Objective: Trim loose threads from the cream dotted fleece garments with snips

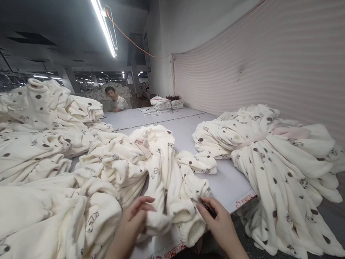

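A heap of cream fleece garments with brown spots [143, 163] lies in front of me on the white table [229, 181]. My left hand [134, 220] presses against the folds of one garment, fingers curled on the fabric. My right hand [216, 219] is closed round a small dark tool [208, 208] at the garment's cuffed edge [191, 227]. What the tool is I cannot make out.
A tied bundle of the same spotted garments [277, 166] hangs over the table's right edge. A tall pile [33, 122] rises at the left. Folded stacks [166, 103] sit at the far end, where a seated person [115, 99] is. A striped wall [292, 64] runs along the right.
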A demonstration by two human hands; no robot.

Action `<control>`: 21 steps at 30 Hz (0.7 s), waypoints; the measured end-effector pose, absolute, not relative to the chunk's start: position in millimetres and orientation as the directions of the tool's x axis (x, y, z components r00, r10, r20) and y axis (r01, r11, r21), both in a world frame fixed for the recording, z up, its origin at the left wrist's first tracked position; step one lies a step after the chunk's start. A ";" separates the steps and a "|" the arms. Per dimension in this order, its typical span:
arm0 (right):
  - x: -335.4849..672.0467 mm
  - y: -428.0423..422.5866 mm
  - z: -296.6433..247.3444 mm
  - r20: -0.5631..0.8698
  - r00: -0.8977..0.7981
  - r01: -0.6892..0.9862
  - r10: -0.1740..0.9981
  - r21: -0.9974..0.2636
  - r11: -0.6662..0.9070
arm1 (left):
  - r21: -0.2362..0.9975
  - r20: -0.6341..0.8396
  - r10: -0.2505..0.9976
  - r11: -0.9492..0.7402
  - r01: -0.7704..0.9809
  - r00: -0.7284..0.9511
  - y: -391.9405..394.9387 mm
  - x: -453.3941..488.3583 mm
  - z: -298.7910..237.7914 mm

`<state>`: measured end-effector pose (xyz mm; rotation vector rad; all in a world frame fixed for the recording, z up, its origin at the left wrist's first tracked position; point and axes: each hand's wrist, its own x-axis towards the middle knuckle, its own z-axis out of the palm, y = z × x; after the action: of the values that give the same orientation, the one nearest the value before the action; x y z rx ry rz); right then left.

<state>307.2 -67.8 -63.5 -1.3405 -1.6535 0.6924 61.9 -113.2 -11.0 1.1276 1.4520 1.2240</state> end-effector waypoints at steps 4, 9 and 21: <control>326.5 -49.7 -103.3 0.105 -0.050 0.451 0.993 -0.885 0.116 | 0.579 -0.044 0.999 0.039 0.814 -0.016 -108.6 15.7 -25.1; 300.5 -47.9 -111.4 0.104 -0.124 0.482 0.987 -0.863 0.152 | 0.244 -0.155 0.988 0.032 0.969 0.006 -98.2 44.1 -38.7; 274.1 -56.4 -98.3 0.337 -0.100 0.535 0.936 -0.775 0.336 | 0.984 -0.043 0.997 0.030 0.178 0.069 -68.4 111.5 -57.1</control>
<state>274.1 -56.4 -98.3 -1.3144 -1.7606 0.6001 111.5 -68.4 -57.1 1.3441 1.2996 1.0389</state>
